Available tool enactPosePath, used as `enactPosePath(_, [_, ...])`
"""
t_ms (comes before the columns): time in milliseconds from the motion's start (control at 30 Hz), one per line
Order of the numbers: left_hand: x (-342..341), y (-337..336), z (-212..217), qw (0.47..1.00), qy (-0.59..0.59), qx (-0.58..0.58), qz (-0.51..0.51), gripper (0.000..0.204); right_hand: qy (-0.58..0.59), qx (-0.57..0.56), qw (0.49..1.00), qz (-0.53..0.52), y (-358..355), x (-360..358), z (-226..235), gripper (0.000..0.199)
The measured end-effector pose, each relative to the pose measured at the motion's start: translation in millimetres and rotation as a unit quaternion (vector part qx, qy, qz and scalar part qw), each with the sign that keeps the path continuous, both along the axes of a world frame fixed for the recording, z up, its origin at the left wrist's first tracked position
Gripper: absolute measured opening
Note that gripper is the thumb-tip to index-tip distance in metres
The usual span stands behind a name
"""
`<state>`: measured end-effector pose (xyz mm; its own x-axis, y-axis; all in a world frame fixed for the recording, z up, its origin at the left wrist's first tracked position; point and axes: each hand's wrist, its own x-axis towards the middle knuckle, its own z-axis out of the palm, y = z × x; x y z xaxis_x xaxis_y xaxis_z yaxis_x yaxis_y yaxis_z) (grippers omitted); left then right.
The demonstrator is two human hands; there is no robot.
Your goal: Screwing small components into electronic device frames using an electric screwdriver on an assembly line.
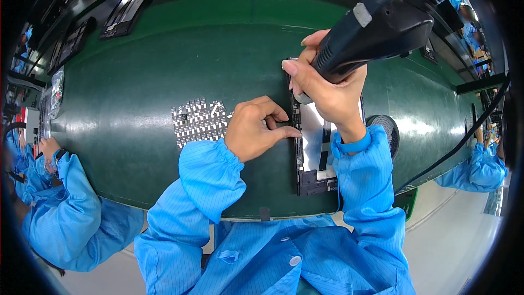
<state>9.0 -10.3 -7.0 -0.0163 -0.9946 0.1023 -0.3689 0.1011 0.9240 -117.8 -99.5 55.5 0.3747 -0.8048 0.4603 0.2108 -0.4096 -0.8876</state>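
A black hot-air gun (376, 35) with a short metal nozzle is gripped in my right hand (333, 90), its fat rear end raised to the upper right. The nozzle points down over the upper left edge of an open tablet housing (316, 186), a dark frame with a shiny silver-white middle. My left hand (256, 128) is beside the housing's left edge. Its thumb tip touches that edge, while the bent index finger is a little apart from the thumb. Left of this hand lies a sheet of small black-and-white pieces (199, 123), partly covered by my sleeve and hand.
The green table (125, 82) spans the view. A round black mesh-topped object (387, 131) stands right of the housing. Dark tablet-like units (131, 8) lie at the back left. A black cable (458, 147) runs along the right. One co-worker (65, 207) sits at left, another (475, 166) at right.
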Motion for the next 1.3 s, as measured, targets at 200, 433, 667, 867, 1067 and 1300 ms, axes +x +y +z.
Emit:
enactPosePath(200, [-0.2,0.7,-1.0,1.0,0.003,0.004,0.005,0.035,0.009,-0.016,0.999,0.028,-0.3,0.2,-2.5,0.032])
enactPosePath(433, [-0.9,0.5,-1.3,1.0,0.005,0.005,0.004,0.035,0.016,-0.01,1.0,0.014,-0.3,-0.7,-0.9,0.033])
enactPosePath(667, [0.1,0.8,-1.5,1.0,0.0,0.0,0.003,0.035,0.016,-0.007,1.0,0.014,0.4,0.2,-0.6,0.032])
enactPosePath(867, [-0.4,0.4,-1.6,1.0,-0.005,-0.008,0.005,0.036,-0.005,0.01,1.0,0.018,2.2,-0.5,1.8,0.031])
enactPosePath(1067, [-14.5,18.7,-1.0,0.933,-0.182,-0.307,-0.031,0.025,-0.105,-0.012,0.992,-0.072,-4.4,-23.8,13.7,0.03])
enactPosePath(1300, [-63.2,67.9,-1.6,0.894,-0.267,-0.327,-0.149,0.026,-0.097,-0.057,0.989,-0.094,-6.4,-61.4,14.5,0.032])
